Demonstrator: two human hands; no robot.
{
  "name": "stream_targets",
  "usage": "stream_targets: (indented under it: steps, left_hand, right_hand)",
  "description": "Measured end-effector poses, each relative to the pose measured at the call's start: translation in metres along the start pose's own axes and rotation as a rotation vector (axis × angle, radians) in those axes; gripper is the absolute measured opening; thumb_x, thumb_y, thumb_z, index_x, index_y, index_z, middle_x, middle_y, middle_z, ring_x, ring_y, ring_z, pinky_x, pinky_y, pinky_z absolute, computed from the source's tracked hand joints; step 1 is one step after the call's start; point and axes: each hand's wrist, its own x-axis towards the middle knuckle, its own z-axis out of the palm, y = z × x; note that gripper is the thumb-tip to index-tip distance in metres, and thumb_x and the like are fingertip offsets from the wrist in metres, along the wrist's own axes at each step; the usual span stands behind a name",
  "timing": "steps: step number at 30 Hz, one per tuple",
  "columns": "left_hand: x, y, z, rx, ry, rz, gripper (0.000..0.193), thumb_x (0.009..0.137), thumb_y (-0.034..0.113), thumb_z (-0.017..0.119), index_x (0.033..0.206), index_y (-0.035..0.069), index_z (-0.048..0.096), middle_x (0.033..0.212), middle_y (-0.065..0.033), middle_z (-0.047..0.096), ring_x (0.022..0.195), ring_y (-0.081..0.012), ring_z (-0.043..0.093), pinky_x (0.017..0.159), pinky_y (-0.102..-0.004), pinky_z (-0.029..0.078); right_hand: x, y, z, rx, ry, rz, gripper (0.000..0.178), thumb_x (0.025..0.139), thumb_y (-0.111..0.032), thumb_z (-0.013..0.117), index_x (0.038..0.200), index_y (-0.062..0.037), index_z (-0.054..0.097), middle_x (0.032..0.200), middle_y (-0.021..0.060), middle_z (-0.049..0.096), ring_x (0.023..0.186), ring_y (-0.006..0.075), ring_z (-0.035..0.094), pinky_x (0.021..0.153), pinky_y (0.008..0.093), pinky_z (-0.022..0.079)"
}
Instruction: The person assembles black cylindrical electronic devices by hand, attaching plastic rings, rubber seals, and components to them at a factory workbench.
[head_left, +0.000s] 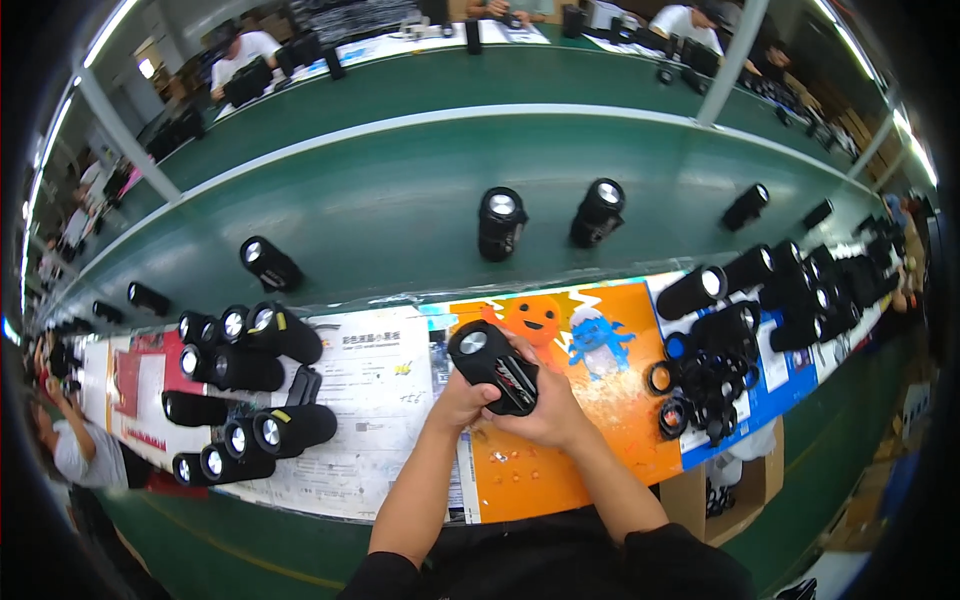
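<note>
Both my hands are closed around one black cylindrical speaker [492, 370] with a silver disc on its upper end and pale lettering on its side. My left hand [463, 402] grips its lower left, the thumb lying across the front. Wrapped around the lower right side is my right hand [549, 408], with some fingers hidden behind the body. The speaker is tilted over the seam between a white printed sheet [375, 440] and an orange cartoon-printed board [560, 470].
Several black speakers [290, 430] lie in a group at left, and more speakers [695, 290] at right. Black ring-shaped parts [708, 385] are heaped near them. Speakers [502, 225] stand along the green conveyor [400, 200]. A cardboard box [750, 495] sits below right; people work beyond.
</note>
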Motion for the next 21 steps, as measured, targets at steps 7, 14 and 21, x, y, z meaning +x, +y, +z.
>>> stream_targets:
  steps: [7,14,21]
  left_hand:
    - [0.001,0.001,0.017,-0.053,0.05,0.021,0.096,0.082,0.057,0.098,0.149,0.003,0.055,0.127,-0.0167,0.071,0.12,-0.0353,0.075,0.109,-0.0523,0.062]
    - [0.004,-0.012,0.023,0.037,-0.021,-0.07,0.088,0.086,0.056,0.095,0.144,0.002,0.057,0.121,-0.0154,0.07,0.111,-0.0312,0.077,0.097,-0.0446,0.066]
    - [-0.001,-0.001,0.016,0.145,-0.063,-0.118,0.081,0.088,0.043,0.097,0.145,0.003,0.055,0.12,-0.0152,0.073,0.105,-0.0287,0.078,0.093,-0.0456,0.068]
  right_hand:
    - [-0.025,-0.016,0.001,0.095,0.047,0.147,0.089,0.081,-0.03,0.095,0.152,0.0042,0.053,0.131,0.0186,0.075,0.12,0.0276,0.077,0.104,0.0402,0.059]
    - [-0.059,0.008,0.001,-0.052,0.193,-0.072,0.089,0.09,-0.044,0.094,0.153,0.0038,0.052,0.115,0.0181,0.076,0.104,0.0338,0.077,0.094,0.0419,0.06]
    - [-0.069,0.0,-0.154,-1.014,0.233,-0.226,0.027,0.094,-0.018,0.085,0.12,-0.0096,0.083,0.12,0.0105,0.073,0.117,0.0321,0.065,0.103,0.0427,0.054]
